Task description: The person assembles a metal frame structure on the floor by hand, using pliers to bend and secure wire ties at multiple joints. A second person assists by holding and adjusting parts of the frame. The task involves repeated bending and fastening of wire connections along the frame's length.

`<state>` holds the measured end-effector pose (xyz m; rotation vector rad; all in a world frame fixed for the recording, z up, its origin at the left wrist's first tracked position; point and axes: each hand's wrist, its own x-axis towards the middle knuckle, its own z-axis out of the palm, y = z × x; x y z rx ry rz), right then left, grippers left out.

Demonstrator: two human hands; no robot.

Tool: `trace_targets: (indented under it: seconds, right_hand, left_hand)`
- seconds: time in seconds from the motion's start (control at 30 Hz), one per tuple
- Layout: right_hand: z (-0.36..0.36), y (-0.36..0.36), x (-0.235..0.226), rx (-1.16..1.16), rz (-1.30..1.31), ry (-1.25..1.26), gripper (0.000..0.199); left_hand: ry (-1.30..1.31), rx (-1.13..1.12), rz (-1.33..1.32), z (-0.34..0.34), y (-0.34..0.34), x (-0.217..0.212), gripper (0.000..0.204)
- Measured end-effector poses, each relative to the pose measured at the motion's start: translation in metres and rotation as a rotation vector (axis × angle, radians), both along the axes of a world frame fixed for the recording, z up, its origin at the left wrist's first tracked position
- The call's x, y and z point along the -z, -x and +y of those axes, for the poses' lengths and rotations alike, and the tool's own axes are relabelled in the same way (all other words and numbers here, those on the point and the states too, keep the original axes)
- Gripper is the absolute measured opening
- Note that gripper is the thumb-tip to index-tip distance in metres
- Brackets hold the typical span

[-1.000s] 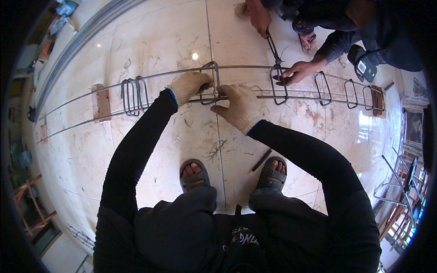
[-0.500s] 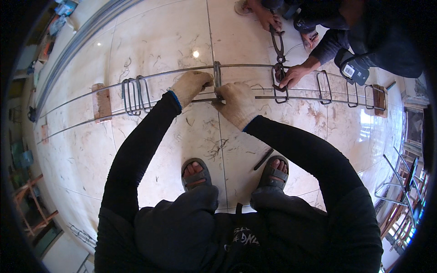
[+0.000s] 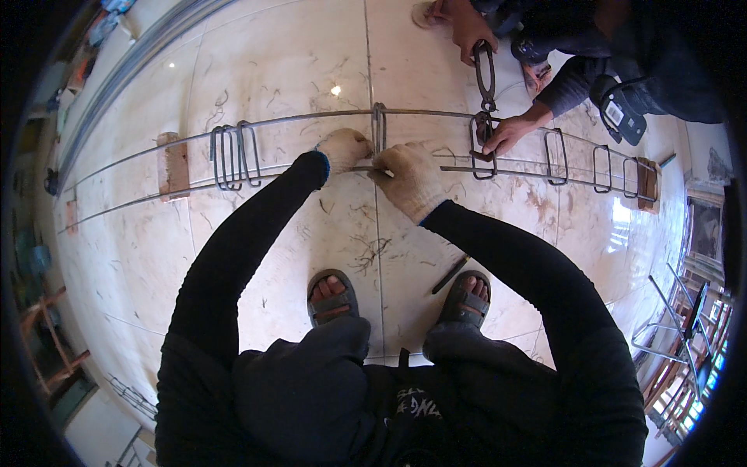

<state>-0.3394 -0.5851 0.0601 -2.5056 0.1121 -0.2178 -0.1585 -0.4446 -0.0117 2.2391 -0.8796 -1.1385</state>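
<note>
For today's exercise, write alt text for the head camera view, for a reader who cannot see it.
Seen from above, a person's gloved left hand and right hand grip a rectangular steel stirrup on long rebars lying across a tiled floor. Opposite, a co-worker's hand holds another stirrup; more stirrups bunch to the left.

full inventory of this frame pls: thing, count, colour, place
long steel bars: at least two, grey, running left to right across the floor
stirrup at centre: one, grey, upright on the bars, between the gloved hands
bunched stirrups: about three, grey, left on the bars
spaced stirrups: about four, grey, right on the bars
wooden blocks: two, brown, under the bar ends
tiled floor: pale, glossy
co-worker's hands: two, bare, top right, on stirrups
sandals: two, dark, on own feet
left hand: pale glove, at the near bar
right hand: pale glove, at the near bar
</note>
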Motion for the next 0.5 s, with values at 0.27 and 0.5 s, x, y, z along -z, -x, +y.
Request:
trace_targets:
  seconds: [0.27, 0.5]
  right_hand:
    - [0.011, -0.014, -0.019, -0.107, 0.028, 0.201, 0.016]
    - [0.01, -0.01, -0.008, -0.092, 0.161, 0.277, 0.016]
  left_hand:
    - [-0.05, 0.322, -0.194, 0.005, -0.019, 0.016, 0.048]
    - [0.589, -0.672, -0.427, 0.025, 0.058, -0.072, 0.031]
